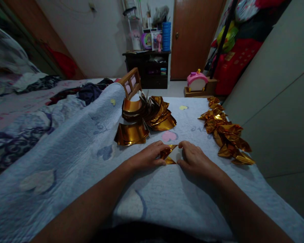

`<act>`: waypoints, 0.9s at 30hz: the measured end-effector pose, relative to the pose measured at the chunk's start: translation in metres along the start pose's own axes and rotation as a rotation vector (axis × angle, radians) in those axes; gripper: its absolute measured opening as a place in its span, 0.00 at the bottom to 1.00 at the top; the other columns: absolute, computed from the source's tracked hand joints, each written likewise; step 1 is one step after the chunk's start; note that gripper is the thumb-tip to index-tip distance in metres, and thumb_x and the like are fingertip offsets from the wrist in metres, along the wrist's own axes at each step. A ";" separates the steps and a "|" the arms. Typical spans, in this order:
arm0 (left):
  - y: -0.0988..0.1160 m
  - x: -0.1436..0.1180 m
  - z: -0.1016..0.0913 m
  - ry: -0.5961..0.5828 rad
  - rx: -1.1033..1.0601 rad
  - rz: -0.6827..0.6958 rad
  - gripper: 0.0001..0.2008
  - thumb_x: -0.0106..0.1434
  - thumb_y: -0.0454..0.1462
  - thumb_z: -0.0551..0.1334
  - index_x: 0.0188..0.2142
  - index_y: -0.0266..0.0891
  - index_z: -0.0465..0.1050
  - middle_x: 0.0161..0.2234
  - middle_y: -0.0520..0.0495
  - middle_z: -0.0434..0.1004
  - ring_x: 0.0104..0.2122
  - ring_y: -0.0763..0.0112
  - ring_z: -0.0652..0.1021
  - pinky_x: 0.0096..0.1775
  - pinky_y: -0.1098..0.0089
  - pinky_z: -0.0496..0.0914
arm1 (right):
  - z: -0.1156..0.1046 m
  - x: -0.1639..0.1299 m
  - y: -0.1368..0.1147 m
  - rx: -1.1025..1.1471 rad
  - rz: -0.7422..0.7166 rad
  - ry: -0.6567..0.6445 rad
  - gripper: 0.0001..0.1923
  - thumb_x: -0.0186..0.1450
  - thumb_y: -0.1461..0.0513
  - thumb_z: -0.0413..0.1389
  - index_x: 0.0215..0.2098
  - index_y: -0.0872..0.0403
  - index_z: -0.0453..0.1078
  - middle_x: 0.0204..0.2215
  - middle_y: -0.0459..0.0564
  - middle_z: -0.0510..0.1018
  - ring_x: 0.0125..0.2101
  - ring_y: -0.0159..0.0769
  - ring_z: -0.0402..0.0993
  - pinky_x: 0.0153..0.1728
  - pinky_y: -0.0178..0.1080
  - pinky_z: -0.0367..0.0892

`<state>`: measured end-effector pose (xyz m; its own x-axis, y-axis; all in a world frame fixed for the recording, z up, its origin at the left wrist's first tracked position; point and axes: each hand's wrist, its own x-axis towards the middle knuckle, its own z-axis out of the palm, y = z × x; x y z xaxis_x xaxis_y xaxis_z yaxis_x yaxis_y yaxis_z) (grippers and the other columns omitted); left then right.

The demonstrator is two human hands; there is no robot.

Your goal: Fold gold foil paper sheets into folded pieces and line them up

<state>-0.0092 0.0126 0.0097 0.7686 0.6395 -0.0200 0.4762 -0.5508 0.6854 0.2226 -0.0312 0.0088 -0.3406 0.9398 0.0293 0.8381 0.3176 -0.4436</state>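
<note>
A partly folded sheet of gold foil paper [170, 161] lies on the quilt between my two hands. Its gold flaps form a V that opens to the right, with a pale area inside. My left hand [150, 156] grips the paper's left side, thumb below and fingers above. At the right end, my right hand [194, 157] has its curled fingers at the upper tip and its thumb at the lower one. Beyond my left hand are fanned stacks of gold foil sheets [133, 133]. Several folded gold foil pieces [224, 133] lie in a row to the right.
The light blue quilt [96, 182] covers the surface under my hands and rises at the left. Behind the sheets stands a wooden rail [131, 82]. A pink toy case [197, 82] is on the floor side, near a dark cabinet [147, 72]. A pale panel [281, 118] borders the right.
</note>
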 end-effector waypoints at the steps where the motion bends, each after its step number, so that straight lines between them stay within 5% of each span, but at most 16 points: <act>1: 0.000 0.000 0.000 0.003 -0.018 0.003 0.22 0.61 0.34 0.67 0.54 0.41 0.69 0.45 0.45 0.71 0.46 0.62 0.72 0.49 0.64 0.67 | 0.000 0.002 0.002 0.035 0.011 0.022 0.11 0.64 0.63 0.55 0.45 0.55 0.66 0.41 0.54 0.74 0.41 0.43 0.69 0.41 0.42 0.60; 7: -0.006 0.001 0.002 0.043 -0.091 0.023 0.16 0.59 0.35 0.69 0.46 0.41 0.71 0.41 0.49 0.70 0.41 0.67 0.72 0.43 0.67 0.68 | 0.008 0.014 0.009 -0.033 0.081 0.200 0.14 0.72 0.60 0.48 0.48 0.57 0.71 0.44 0.59 0.73 0.46 0.48 0.66 0.48 0.46 0.60; 18: -0.005 -0.001 0.003 0.161 0.011 0.040 0.16 0.58 0.41 0.72 0.43 0.41 0.71 0.46 0.45 0.69 0.49 0.59 0.69 0.52 0.60 0.65 | 0.014 0.027 0.005 -0.031 0.062 0.146 0.10 0.70 0.63 0.52 0.39 0.54 0.75 0.39 0.54 0.74 0.41 0.42 0.66 0.43 0.42 0.58; 27: -0.010 -0.001 0.004 0.129 0.052 0.057 0.17 0.58 0.46 0.72 0.40 0.40 0.71 0.46 0.45 0.72 0.49 0.58 0.69 0.53 0.61 0.62 | 0.009 0.022 0.006 0.020 0.018 0.077 0.13 0.72 0.63 0.48 0.35 0.55 0.72 0.36 0.52 0.75 0.39 0.39 0.67 0.42 0.40 0.57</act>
<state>-0.0125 0.0153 0.0001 0.7349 0.6685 0.1141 0.4575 -0.6130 0.6441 0.2163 -0.0096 -0.0013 -0.2909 0.9525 0.0896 0.8348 0.2985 -0.4627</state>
